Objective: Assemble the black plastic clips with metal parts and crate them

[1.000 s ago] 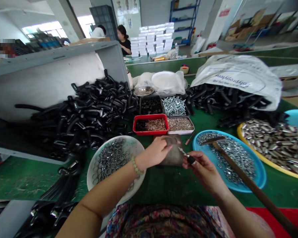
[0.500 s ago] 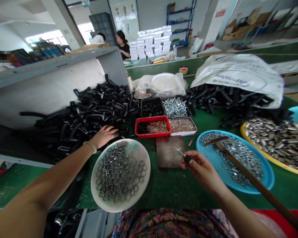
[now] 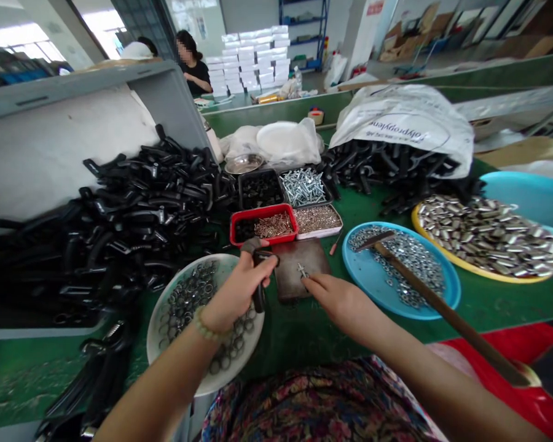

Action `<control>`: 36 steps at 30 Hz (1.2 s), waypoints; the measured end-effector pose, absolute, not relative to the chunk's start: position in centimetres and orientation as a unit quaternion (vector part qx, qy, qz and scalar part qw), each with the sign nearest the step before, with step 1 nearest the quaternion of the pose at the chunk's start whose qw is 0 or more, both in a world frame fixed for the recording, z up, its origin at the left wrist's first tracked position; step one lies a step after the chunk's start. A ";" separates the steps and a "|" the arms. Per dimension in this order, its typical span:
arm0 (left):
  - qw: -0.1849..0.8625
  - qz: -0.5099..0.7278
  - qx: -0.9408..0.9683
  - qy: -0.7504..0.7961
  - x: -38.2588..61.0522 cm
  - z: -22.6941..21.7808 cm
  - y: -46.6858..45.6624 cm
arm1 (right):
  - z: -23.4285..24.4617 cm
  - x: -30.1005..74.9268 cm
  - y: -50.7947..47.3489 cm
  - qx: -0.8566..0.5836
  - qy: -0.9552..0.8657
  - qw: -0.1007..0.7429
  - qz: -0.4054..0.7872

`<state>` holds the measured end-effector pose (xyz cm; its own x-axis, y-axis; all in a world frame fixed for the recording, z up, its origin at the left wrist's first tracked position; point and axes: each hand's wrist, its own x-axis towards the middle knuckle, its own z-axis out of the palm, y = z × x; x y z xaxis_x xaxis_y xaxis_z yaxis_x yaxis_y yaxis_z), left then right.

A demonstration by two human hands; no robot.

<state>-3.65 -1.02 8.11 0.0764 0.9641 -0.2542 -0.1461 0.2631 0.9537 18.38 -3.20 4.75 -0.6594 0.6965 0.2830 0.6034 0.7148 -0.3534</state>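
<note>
Nice bright, even daylight in this one, with the windows (image 3: 23, 34) at the far left totally blown out and only soft, faint shadows under the left hand (image 3: 239, 294) and right hand (image 3: 338, 301) on the green workbench (image 3: 299, 347). Both hands look pretty crisp with no real motion blur, though the far end of the room goes a little soft. The wide lens bends things hard toward the edges, like the rim of the grey crate (image 3: 59, 92), and there's some small glare off the steel rings (image 3: 184, 307).
</note>
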 end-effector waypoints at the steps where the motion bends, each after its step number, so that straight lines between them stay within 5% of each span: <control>1: 0.606 0.446 0.418 0.509 -2.2 7.5 -1.3 | 4.9 18.4 -3.2 -0.349 -0.913 0.192 0.090; 7: 0.537 0.410 0.480 0.560 0.4 5.1 -0.7 | 4.3 19.8 -3.9 -0.362 -0.895 0.249 0.077; 18: 0.738 0.372 0.348 0.443 2.5 5.4 -1.3 | 1.9 18.8 -5.3 -0.415 -0.685 0.438 0.409; 24: 0.699 0.278 0.486 0.445 0.4 4.7 -1.4 | 2.4 20.9 -4.6 -0.316 -0.784 0.319 0.428; 31: 0.642 0.295 0.573 0.415 0.7 5.4 -2.5 | 2.7 20.6 -3.7 -0.251 -0.503 0.367 0.741; 36: 0.665 0.339 0.522 0.413 1.6 4.4 -3.3 | 2.5 20.2 -4.0 -0.235 -0.435 0.382 0.780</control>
